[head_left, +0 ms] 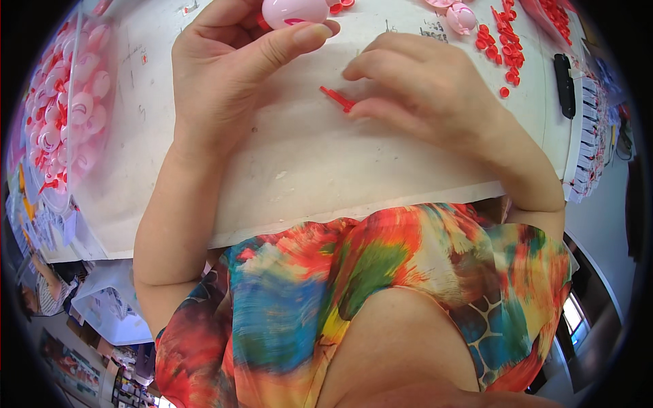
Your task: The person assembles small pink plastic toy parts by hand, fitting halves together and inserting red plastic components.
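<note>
My left hand (252,51) is closed around a glossy, rounded pink plastic piece (296,12) at the top edge, with its thumb along the near side. A darker pink mark shows on the piece, and a bit of red shows beside my fingers. Part of the piece is cut off by the picture's edge. To the right, my right hand (415,88) has curled fingers, and a thin red plastic stick (335,98) with a wider end sticks out at its thumb tip. The index fingertip is apart from the stick; whatever lies behind the thumb is hidden.
At the left stands a clear bin (71,109) full of pink and red pieces. Small red caps (507,47) lie scattered at the far right, near another pink piece (461,19). A black tool-like object (564,85) lies by the right edge of the white tabletop (306,170).
</note>
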### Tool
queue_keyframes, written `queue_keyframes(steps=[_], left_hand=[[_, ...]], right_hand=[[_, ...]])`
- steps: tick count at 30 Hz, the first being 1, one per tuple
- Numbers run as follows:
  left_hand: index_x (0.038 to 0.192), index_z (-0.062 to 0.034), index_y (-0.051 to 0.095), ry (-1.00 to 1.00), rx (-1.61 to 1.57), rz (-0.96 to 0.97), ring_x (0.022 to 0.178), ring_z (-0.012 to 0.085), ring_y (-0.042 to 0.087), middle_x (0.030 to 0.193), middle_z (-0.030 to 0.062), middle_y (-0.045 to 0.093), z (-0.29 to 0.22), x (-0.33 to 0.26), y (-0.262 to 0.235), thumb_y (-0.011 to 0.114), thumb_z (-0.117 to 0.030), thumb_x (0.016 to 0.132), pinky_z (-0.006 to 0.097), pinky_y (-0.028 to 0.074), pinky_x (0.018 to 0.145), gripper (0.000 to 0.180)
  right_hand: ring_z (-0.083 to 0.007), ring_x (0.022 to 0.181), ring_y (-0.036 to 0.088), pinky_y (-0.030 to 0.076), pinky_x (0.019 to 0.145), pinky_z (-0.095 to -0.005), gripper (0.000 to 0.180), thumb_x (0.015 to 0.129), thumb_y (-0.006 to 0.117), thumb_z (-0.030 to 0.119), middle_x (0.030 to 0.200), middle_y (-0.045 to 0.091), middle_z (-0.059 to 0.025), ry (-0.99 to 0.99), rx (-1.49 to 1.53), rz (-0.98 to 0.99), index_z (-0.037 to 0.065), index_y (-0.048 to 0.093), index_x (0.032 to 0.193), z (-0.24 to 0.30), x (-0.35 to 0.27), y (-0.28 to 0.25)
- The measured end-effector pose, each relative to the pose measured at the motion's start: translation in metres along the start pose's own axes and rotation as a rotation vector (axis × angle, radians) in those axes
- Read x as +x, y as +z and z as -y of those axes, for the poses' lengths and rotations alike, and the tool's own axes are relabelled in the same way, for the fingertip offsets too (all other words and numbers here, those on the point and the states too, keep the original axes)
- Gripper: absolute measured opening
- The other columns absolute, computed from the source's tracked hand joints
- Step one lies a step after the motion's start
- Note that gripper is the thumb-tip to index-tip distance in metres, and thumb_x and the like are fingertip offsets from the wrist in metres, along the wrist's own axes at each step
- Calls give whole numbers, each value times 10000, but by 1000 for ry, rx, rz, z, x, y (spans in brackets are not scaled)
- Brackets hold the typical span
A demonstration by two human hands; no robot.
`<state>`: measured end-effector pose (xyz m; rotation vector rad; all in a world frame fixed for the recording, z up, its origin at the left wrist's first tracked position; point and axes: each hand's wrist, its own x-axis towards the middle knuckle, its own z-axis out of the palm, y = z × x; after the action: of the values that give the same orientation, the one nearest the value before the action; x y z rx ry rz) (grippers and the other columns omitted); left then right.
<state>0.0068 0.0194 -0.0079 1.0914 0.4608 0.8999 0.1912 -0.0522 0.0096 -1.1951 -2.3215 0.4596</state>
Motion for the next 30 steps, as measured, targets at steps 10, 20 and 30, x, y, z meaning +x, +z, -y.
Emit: queue_keyframes(steps=[10, 20, 30], left_hand=[[1144, 2, 471, -79, 102, 7, 888, 232, 590, 1057, 184, 546, -10, -8, 2, 642, -6, 704, 334, 506, 791, 472], [1141, 14, 463, -94, 74, 62, 966, 245, 553, 1071, 202, 535, -7, -8, 6, 642, -12, 708, 350, 502, 814, 469], [1125, 20, 476, -111, 103, 78, 966, 235, 551, 1066, 176, 541, -3, -8, 8, 646, -4, 701, 375, 499, 818, 457]], right_hand=[[-244, 708, 544, 455, 605, -300, 143, 751, 554, 69, 823, 508, -104, 55, 58, -60, 13, 526, 880, 6, -1, 3], [-132, 767, 573, 472, 728, -250, 117, 830, 513, 31, 881, 559, -66, 437, 906, -320, -4, 521, 942, 6, 4, -12], [-135, 776, 586, 475, 717, -253, 100, 813, 542, 37, 852, 577, -64, 411, 895, -366, -3, 543, 905, -6, 0, -8]])
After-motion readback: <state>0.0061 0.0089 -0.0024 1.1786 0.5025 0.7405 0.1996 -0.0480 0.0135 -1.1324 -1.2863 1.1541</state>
